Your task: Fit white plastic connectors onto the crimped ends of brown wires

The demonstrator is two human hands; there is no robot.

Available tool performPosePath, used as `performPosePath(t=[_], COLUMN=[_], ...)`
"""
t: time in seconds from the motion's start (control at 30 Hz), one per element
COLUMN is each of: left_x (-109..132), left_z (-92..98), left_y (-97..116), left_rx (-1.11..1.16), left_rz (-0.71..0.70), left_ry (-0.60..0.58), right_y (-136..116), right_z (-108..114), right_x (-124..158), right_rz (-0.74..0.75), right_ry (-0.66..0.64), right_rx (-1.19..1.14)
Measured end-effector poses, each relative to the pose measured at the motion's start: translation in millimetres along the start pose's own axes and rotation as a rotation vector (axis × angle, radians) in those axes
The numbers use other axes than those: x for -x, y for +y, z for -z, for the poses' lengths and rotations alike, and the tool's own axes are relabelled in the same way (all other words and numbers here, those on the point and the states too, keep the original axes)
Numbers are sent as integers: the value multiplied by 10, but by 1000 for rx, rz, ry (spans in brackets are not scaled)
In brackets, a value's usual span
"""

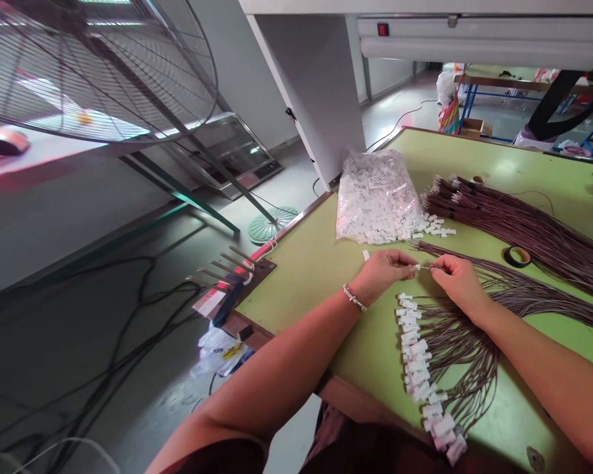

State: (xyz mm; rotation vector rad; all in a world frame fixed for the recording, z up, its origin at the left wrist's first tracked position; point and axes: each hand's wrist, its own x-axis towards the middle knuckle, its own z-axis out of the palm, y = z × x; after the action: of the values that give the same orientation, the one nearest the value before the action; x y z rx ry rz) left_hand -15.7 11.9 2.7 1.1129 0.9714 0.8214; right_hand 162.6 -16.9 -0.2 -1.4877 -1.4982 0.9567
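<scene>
Between the fingertips of my left hand [386,273] is a small white plastic connector [417,267]. My right hand [455,280] pinches a thin brown wire [432,268], its end at the connector; whether it sits inside is too small to tell. Below my hands lies a row of white connectors [415,355] fitted on brown wires [467,355]. One loose white connector [366,255] rests beside my left hand. Past my hands stands a clear bag of white connectors [375,197], with several spilled at its corner. A loose bunch of brown wires [528,296] runs off to the right.
Thick bundles of brown wire [534,227] lie at the right of the green table [306,283]. A roll of black tape [516,256] sits near them. Metal prongs [227,266] stick out at the table's left edge. A large fan [99,72] stands at upper left.
</scene>
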Motion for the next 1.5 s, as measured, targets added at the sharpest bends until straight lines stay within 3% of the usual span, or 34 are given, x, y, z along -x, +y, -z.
performPosePath(t=[0.13,0.27,0.43,0.57,0.7,0.83,0.93,1.03,1.1,1.23,1.5], left_x=[-44,-72,-71,-73,-82,-99,-117,-129,-130,-116,-92], left_z=[-107,-163,-85,-88,-160,-182,-163,-135,-118,-103,-125], left_y=[-95,-134,-122,-121,-129,-144,-143,-111,-80,-37,-59], left_rx=[-160,-423,-701,-771,-675,-486,-309,-212,-187,-170,-183], left_rz=[-130,-369,-695,-819,-715,-380,-184,-134,-117,-96,-141], left_ry=[54,136,-4,-59,-39,78,90,59,30,-30,15], right_y=[10,3,-51,-98,-69,10,47,44,30,6,22], right_z=[-4,7,47,63,73,82,85,84,83,87,64], right_x=[-14,-49,-83,-94,-101,-78,-28,30,53,38,-40], right_rz=[-45,-62,-187,-284,-193,-23,217,464,537,547,241], right_ry=[-48,-24,-133,-182,-168,-86,-25,-13,-10,-17,8], right_rx=[-31,-47,-150,-236,-152,47,301,625,784,823,373])
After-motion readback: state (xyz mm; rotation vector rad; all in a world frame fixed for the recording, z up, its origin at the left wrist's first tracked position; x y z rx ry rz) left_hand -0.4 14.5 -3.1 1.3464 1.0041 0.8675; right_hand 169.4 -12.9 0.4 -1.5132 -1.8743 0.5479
